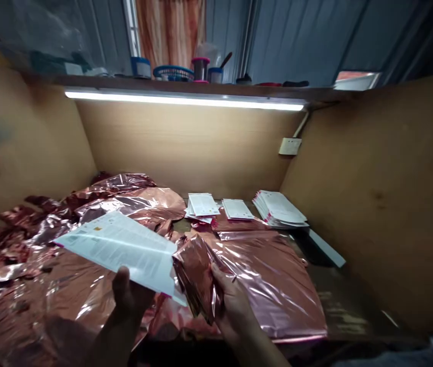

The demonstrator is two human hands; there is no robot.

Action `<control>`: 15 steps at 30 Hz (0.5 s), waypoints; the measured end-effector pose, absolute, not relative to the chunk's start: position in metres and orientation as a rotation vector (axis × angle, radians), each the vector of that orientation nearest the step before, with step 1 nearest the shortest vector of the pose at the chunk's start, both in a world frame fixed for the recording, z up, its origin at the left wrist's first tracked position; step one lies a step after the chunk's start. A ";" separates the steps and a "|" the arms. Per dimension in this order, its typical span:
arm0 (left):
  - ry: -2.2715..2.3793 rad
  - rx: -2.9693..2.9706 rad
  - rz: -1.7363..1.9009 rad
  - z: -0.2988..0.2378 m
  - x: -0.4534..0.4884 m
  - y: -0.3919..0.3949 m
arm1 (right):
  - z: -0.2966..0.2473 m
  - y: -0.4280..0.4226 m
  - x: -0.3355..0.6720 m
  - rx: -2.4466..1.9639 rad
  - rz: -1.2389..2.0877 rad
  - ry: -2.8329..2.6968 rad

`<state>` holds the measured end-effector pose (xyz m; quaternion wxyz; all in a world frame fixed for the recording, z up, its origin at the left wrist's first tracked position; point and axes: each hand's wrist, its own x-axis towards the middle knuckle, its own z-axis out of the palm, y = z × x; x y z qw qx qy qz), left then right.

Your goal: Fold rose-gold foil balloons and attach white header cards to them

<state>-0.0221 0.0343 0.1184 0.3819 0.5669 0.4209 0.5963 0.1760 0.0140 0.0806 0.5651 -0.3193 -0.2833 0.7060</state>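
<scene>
My left hand grips a white printed sheet by its near edge, thumb on top and the fingers hidden beneath. The sheet tilts over a spread of shiny copper-coloured foil; whether it is one sheet or several, I cannot tell. In my right hand is a folded, crumpled wad of the same foil, its layers hanging down beside the sheet's right end. A flat stack of foil sheets lies just right of that hand.
White printed stacks and a taller pile stand along the back. Crumpled foil heaps up at left. Wooden panels enclose the bench. Overhead, a tube light hangs under a shelf with a blue basket.
</scene>
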 end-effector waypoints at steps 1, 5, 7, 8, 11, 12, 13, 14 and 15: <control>1.036 1.368 1.546 0.123 -0.018 0.035 | 0.076 0.011 0.174 -0.786 1.691 -0.603; 0.782 1.096 1.762 0.139 -0.006 0.039 | 0.072 -0.003 0.169 -0.890 1.689 -0.430; 0.590 0.922 1.889 0.143 0.000 0.039 | 0.080 -0.009 0.170 -0.942 1.617 -0.385; 0.507 0.854 1.917 0.143 0.003 0.039 | 0.085 -0.012 0.171 -0.946 1.616 -0.372; 0.351 0.755 1.857 0.142 0.017 0.038 | 0.099 -0.019 0.170 -0.853 1.749 -0.380; 0.325 0.739 1.797 0.142 0.022 0.037 | 0.102 -0.021 0.169 -0.819 1.793 -0.403; 0.312 0.719 1.727 0.142 0.027 0.038 | 0.104 -0.021 0.169 -0.807 1.818 -0.439; 0.318 0.686 1.655 0.141 0.031 0.038 | 0.104 -0.021 0.170 -0.827 1.822 -0.501; 0.346 0.640 1.585 0.142 0.034 0.038 | 0.103 -0.021 0.173 -0.886 1.802 -0.601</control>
